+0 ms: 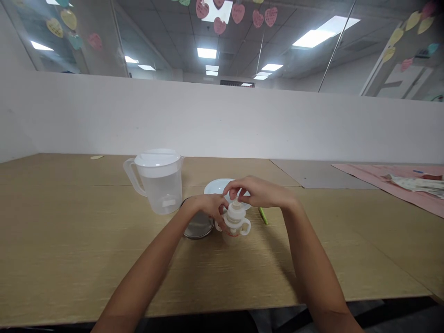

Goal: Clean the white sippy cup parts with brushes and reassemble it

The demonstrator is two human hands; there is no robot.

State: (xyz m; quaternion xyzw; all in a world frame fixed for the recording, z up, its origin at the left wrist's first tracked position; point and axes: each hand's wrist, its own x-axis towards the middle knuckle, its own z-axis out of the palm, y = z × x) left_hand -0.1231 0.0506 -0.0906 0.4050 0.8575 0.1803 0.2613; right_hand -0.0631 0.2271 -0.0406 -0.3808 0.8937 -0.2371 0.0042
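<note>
A baby bottle with two side handles and a white collar stands upright on the table in front of me. My left hand is wrapped round its left side, fingers against the body and handle. From above, my right hand pinches the nipple at the bottle's top between thumb and fingers. Behind the bottle lies a white plate, partly covered by my hands. Under my left wrist sits a round metal tray, also partly hidden. A thin green stick-like thing lies to the right.
A translucent lidded pitcher with water stands left of the metal tray, handle to the left. Far right, a pink cloth bears a white crumpled item. The wooden table meets a white wall with glass above.
</note>
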